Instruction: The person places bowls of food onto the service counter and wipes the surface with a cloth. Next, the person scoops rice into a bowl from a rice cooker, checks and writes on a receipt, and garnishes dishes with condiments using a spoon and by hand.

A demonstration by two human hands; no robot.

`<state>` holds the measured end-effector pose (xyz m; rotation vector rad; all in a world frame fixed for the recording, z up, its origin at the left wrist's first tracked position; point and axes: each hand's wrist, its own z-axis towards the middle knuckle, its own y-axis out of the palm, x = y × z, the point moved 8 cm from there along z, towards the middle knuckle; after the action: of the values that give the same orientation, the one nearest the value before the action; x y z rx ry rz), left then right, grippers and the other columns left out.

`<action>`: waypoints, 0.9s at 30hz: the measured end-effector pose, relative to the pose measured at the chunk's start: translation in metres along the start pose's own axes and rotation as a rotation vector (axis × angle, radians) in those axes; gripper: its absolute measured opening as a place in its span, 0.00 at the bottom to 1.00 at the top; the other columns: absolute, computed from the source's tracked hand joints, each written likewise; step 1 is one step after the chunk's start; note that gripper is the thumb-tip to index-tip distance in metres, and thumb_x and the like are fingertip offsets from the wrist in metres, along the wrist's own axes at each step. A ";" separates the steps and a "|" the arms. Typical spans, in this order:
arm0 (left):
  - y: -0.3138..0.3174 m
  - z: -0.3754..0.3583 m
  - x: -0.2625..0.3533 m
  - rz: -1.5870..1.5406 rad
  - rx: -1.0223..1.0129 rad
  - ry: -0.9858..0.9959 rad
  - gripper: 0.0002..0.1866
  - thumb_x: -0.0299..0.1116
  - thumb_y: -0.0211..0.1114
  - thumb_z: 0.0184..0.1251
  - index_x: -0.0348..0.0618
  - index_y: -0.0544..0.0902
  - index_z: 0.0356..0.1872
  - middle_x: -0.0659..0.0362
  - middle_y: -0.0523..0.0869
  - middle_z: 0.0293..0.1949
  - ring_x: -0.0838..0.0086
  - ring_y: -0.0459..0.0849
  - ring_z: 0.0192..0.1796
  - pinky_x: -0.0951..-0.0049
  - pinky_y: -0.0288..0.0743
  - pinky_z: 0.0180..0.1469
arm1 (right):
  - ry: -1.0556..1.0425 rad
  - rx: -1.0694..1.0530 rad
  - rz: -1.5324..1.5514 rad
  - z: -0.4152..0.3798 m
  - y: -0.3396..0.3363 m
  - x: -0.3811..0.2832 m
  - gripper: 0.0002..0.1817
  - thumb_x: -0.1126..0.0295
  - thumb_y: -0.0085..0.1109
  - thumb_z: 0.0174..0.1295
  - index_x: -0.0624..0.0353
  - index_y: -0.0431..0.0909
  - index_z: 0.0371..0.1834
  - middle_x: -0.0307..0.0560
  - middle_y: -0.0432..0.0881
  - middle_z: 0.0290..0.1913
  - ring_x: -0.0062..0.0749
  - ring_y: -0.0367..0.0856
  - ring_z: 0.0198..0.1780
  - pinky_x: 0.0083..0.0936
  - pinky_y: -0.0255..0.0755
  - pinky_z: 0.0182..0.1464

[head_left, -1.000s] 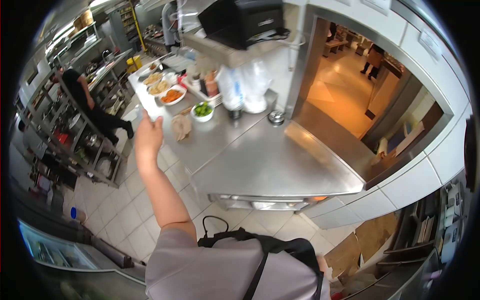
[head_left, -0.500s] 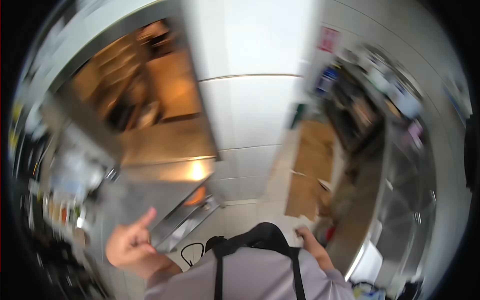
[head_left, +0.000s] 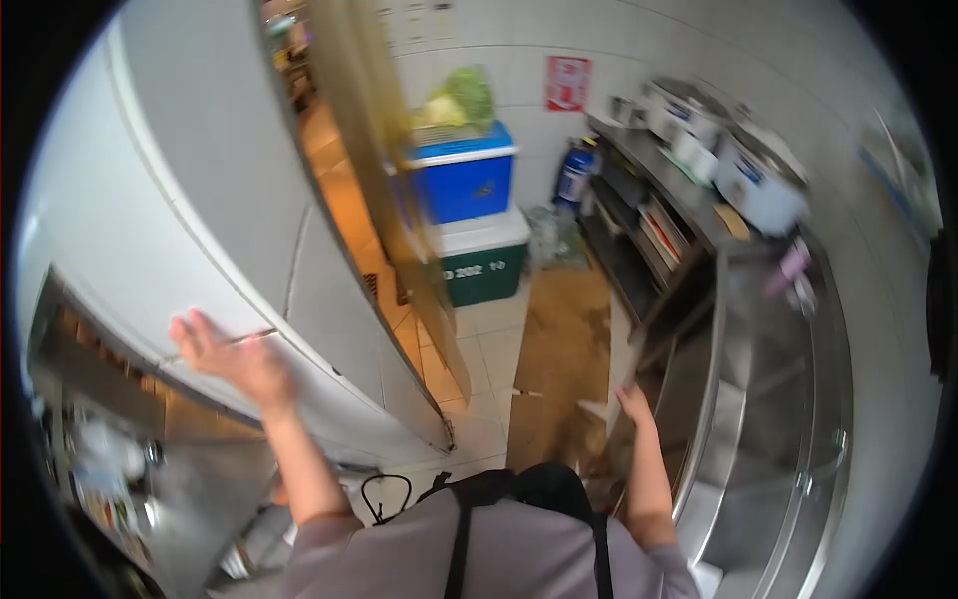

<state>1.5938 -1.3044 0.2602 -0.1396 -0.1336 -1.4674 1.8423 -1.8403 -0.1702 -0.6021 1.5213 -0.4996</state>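
My left hand (head_left: 238,365) is raised with its fingers spread, at the white tiled wall (head_left: 225,270) near its corner. The fingertips appear to touch the tiles, and nothing is held. Hanging lower on the other side, my right hand (head_left: 632,401) has curled fingers with no object visible in it. It is nearest to the front of the steel sink counter (head_left: 714,399), above the cardboard (head_left: 564,344) on the floor.
A doorway with a yellowish curtain or panel (head_left: 399,220) opens past the wall. Beyond stand a blue cooler (head_left: 469,185) on a green box (head_left: 489,272), with bagged leafy vegetables (head_left: 464,100) on top. A blue cylinder (head_left: 574,175) and shelves with large pots (head_left: 763,175) line the right.
The view has swung right, bringing the doorway, coolers and wall side into sight. My left hand went from pointing over the steel counter to spread fingers at the wall.
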 end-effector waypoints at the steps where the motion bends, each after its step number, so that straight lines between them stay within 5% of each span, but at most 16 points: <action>1: 0.011 -0.002 0.009 0.067 0.074 0.082 0.37 0.58 0.44 0.63 0.31 0.62 0.59 0.44 0.56 0.63 0.57 0.50 0.68 0.55 0.40 0.67 | 0.119 -0.145 -0.168 -0.004 -0.004 0.038 0.27 0.50 0.49 0.59 0.69 0.78 0.33 0.62 0.80 0.30 0.43 0.80 0.35 0.37 0.70 0.39; 2: 0.012 -0.002 -0.001 0.067 0.097 -0.004 0.39 0.60 0.43 0.62 0.31 0.61 0.59 0.44 0.55 0.63 0.57 0.51 0.68 0.56 0.41 0.67 | 0.121 -0.054 -0.169 -0.021 -0.017 0.039 0.26 0.50 0.48 0.59 0.68 0.79 0.33 0.61 0.81 0.32 0.44 0.80 0.36 0.38 0.69 0.40; 3: 0.012 -0.003 -0.003 -0.011 0.137 0.020 0.38 0.60 0.44 0.62 0.32 0.61 0.59 0.46 0.57 0.61 0.57 0.52 0.67 0.56 0.42 0.68 | 0.182 -0.099 0.044 -0.017 0.002 0.109 0.27 0.48 0.56 0.55 0.67 0.79 0.35 0.52 0.79 0.28 0.36 0.78 0.32 0.34 0.70 0.37; 5: 0.012 -0.011 -0.011 -0.026 0.149 0.028 0.37 0.57 0.47 0.62 0.33 0.61 0.60 0.49 0.57 0.61 0.59 0.50 0.68 0.57 0.42 0.68 | 0.548 -0.340 -0.072 -0.042 0.024 0.160 0.29 0.46 0.59 0.52 0.67 0.78 0.37 0.50 0.79 0.30 0.35 0.77 0.26 0.34 0.71 0.28; 6: 0.014 -0.015 -0.017 -0.088 0.171 0.000 0.37 0.58 0.47 0.62 0.33 0.59 0.60 0.49 0.56 0.62 0.60 0.49 0.69 0.58 0.40 0.69 | 0.593 -0.465 -0.119 -0.044 0.045 0.176 0.26 0.49 0.55 0.56 0.63 0.77 0.42 0.52 0.80 0.38 0.36 0.79 0.37 0.37 0.71 0.36; 8: 0.018 -0.018 -0.015 -0.144 0.165 -0.033 0.38 0.58 0.46 0.63 0.33 0.56 0.62 0.48 0.52 0.64 0.60 0.48 0.69 0.58 0.43 0.68 | 0.523 -0.638 -0.241 -0.018 0.078 0.168 0.25 0.49 0.55 0.56 0.63 0.77 0.43 0.52 0.80 0.38 0.36 0.78 0.38 0.36 0.71 0.37; 13: 0.013 -0.015 -0.014 0.133 0.046 -0.041 0.34 0.57 0.44 0.61 0.38 0.64 0.58 0.43 0.60 0.60 0.48 0.52 0.66 0.49 0.45 0.64 | -0.049 -0.890 -0.404 0.046 0.212 0.009 0.25 0.49 0.55 0.57 0.62 0.77 0.43 0.51 0.80 0.39 0.36 0.78 0.39 0.36 0.70 0.38; 15: 0.008 -0.010 -0.012 0.155 0.033 -0.063 0.33 0.55 0.47 0.59 0.44 0.62 0.61 0.45 0.59 0.63 0.49 0.52 0.67 0.50 0.37 0.65 | -0.289 -0.974 -0.398 0.020 0.277 -0.079 0.25 0.49 0.55 0.57 0.62 0.77 0.43 0.51 0.80 0.39 0.36 0.78 0.39 0.36 0.70 0.39; 18: 0.000 -0.007 -0.012 0.041 -0.237 -0.064 0.37 0.57 0.51 0.55 0.46 0.59 0.63 0.47 0.53 0.66 0.52 0.43 0.70 0.50 0.28 0.68 | -0.637 -1.114 -0.356 -0.080 0.360 -0.220 0.24 0.50 0.54 0.57 0.62 0.76 0.44 0.50 0.80 0.39 0.36 0.78 0.40 0.36 0.70 0.40; 21: -0.059 -0.001 -0.017 -0.300 -0.682 -0.093 0.36 0.55 0.55 0.53 0.39 0.65 0.58 0.44 0.60 0.62 0.52 0.50 0.68 0.48 0.37 0.68 | -0.988 -1.282 -0.321 -0.230 0.423 -0.334 0.24 0.50 0.54 0.57 0.61 0.76 0.44 0.50 0.80 0.40 0.36 0.77 0.41 0.36 0.69 0.41; 25: -0.210 0.002 -0.094 -0.139 -0.736 -0.121 0.32 0.50 0.57 0.54 0.38 0.67 0.57 0.46 0.68 0.57 0.56 0.60 0.64 0.50 0.44 0.67 | -1.577 -1.421 -0.232 -0.419 0.465 -0.455 0.24 0.50 0.54 0.57 0.61 0.76 0.44 0.50 0.80 0.40 0.36 0.77 0.42 0.35 0.69 0.42; 27: -0.281 0.009 -0.148 -0.049 -0.759 -0.290 0.29 0.45 0.57 0.56 0.38 0.68 0.56 0.48 0.71 0.55 0.58 0.64 0.62 0.53 0.50 0.65 | -1.846 -1.450 -0.199 -0.483 0.477 -0.514 0.24 0.50 0.54 0.57 0.60 0.76 0.44 0.49 0.80 0.40 0.36 0.77 0.42 0.35 0.69 0.43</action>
<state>1.2997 -1.1853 0.2465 -0.9706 0.1959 -1.4773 1.3279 -1.1704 -0.0646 -1.6126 -0.2655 1.0290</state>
